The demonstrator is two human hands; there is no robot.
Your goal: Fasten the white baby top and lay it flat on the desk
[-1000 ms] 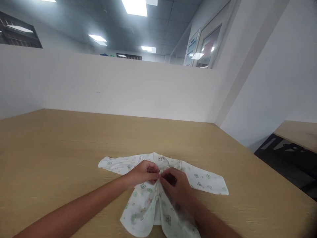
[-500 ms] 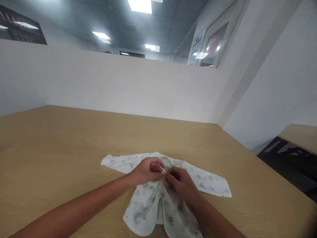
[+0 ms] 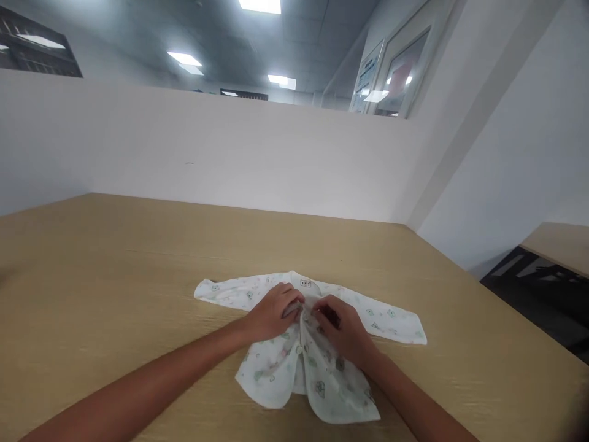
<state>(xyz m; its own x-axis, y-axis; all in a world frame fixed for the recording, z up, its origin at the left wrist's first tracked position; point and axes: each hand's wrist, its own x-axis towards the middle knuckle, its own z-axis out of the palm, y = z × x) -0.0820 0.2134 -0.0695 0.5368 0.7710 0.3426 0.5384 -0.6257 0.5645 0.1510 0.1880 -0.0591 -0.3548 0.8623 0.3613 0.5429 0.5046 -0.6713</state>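
Note:
A small white long-sleeved shirt (image 3: 340,393) printed with green and pink figures lies spread on the table, sleeves out to both sides. Its front edges meet at the chest and part into a gap toward the hem. A pale round button (image 3: 299,350) shows on the front edge. My left hand (image 3: 277,312) pinches the left front edge below the collar, fingers curled over the cloth. Across from it, my right hand (image 3: 339,322) has thumb and forefinger closed at the right front edge. Whatever lies right between the fingertips is too small to make out.
The wooden table (image 3: 138,245) reaches back to a low white partition (image 3: 239,159). A white wall (image 3: 515,123) rises on the right, with another table (image 3: 561,245) beyond. A small label (image 3: 305,283) sits inside the collar.
The shirt sits slightly higher in view, and its hem has drawn up. My fingertips have moved a little apart, and the button below them now shows more plainly.

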